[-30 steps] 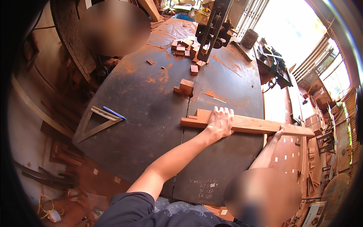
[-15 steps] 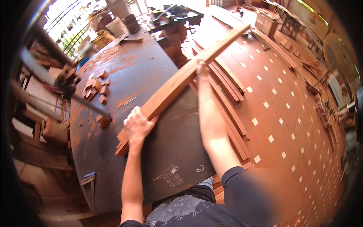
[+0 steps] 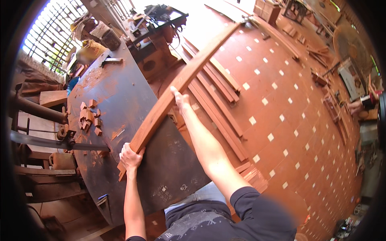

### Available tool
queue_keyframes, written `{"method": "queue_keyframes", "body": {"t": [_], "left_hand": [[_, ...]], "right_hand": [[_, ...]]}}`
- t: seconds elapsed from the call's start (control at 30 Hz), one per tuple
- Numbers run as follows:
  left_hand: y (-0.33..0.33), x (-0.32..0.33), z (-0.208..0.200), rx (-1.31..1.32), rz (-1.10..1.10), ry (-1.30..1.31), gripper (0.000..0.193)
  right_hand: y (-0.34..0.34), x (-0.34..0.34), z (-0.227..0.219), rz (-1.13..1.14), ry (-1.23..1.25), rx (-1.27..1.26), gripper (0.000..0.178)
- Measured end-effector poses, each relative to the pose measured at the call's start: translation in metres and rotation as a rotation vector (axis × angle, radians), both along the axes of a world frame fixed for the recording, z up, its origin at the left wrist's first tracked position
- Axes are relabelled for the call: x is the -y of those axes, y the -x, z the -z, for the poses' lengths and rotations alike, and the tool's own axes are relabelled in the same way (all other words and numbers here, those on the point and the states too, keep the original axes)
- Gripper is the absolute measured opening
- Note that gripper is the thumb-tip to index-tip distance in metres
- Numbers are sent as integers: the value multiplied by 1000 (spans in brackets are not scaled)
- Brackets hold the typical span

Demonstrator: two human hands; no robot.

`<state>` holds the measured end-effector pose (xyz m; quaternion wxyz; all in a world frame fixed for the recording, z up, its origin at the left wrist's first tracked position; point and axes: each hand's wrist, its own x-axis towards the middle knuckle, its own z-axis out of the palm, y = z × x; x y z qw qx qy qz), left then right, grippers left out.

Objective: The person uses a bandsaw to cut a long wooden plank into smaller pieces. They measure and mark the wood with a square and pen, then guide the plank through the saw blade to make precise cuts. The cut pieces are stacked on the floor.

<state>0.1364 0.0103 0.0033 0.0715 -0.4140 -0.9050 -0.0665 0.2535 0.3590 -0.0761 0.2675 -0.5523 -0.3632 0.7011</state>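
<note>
Spanning both hands (image 3: pixel 130 156), long wooden plank (image 3: pixel 189 74) over dark table (image 3: pixel 120 92)

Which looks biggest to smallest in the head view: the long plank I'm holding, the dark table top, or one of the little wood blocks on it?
1. Dark table top.
2. Long plank, held by left hand and right hand.
3. Little wood block, smallest.
</note>
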Motion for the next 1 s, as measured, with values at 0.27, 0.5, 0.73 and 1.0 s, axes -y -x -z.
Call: {"method": "queue_keyframes", "body": {"t": [0.27, 0.5, 0.73, 1.0], "left_hand": [[4, 5, 1, 33, -52, 11, 74], [3, 5, 2, 54, -57, -23, 71], [-8, -1, -9, 116, -148, -1, 66], [-68, -55, -57, 160, -162, 69, 81]], "right_hand": [[-23, -9, -17, -261, 127, 21, 96], [-21, -20, 8, -368, 268, -179, 75], [-29, -23, 6, -428, 461, -516, 57], [-56, -71, 19, -415, 582, -331, 61]]}}
